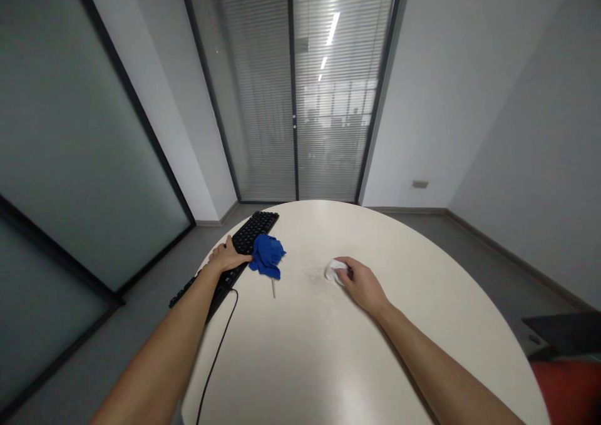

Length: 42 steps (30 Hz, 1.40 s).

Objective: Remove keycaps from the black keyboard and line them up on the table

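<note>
My left hand lies across the middle of a black keyboard at the table's left edge. Its fingers reach over the far side, and the thumb stretches to the near side, close to a crumpled blue cloth. From under the cloth pokes a thin pale stick. Over the middle of the table, my right hand grips a wadded white tissue pressed to the surface. A faint grey smudge marks the tabletop just left of the tissue. The keyboard's middle is hidden under my left hand and forearm.
The round cream table carries everything. A black cable runs from the keyboard toward the near edge. Beyond stand glass panels with blinds. At lower right is a red seat beside a dark object.
</note>
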{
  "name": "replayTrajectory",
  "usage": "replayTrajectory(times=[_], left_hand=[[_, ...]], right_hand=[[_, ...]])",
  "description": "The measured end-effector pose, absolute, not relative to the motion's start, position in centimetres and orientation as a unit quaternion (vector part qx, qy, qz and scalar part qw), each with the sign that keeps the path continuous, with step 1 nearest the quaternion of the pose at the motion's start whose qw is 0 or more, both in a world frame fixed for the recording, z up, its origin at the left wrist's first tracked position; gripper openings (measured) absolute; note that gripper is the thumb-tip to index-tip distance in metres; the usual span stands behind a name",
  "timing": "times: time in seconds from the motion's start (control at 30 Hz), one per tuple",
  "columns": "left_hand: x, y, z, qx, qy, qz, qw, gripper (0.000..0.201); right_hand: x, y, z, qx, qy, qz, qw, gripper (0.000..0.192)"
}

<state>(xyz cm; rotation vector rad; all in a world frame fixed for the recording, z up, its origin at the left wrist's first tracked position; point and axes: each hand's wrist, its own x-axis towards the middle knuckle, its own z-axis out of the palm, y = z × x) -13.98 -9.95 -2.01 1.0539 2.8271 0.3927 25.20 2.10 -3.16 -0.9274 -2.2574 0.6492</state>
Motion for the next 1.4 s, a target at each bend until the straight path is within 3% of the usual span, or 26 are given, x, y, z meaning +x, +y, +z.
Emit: replayTrajectory(times=[0.43,0.67,0.83,0.97,1.1,1.23,1.4], left_hand=[[-14.6,-10.2,-1.7,0.305,0.934,0.175,0.07,0.128],[-14.1,-11.6,0.5,0.259,0.92,0.284,0.07,0.122],[-9.8,-12.7,3.7,0.32,0.895,0.312,-0.014,0.115],[-3.2,-13.0,5.8,0.404,0.856,0.322,-0.009,0.113],[3.8,-12.7,6.5,0.481,0.819,0.311,0.018,0.112],[9.1,-11.5,5.8,0.511,0.809,0.288,0.034,0.115],[13.2,-9.5,4.2,0.519,0.806,0.276,0.068,0.115]], right_hand=[[25.3,2.0,-2.9,-0.349,-0.855,0.244,0.295,0.029],[25.4,1.9,-2.8,-0.349,-0.853,0.25,0.298,0.031],[25.3,1.7,-2.4,-0.357,-0.848,0.254,0.298,0.03],[25.3,1.6,-2.5,-0.386,-0.828,0.273,0.3,0.032],[25.4,1.6,-2.7,-0.385,-0.792,0.334,0.335,0.036],[25.4,1.5,-2.1,-0.321,-0.691,0.508,0.402,0.045],[25.6,1.4,-1.4,-0.302,-0.58,0.587,0.477,0.039]])
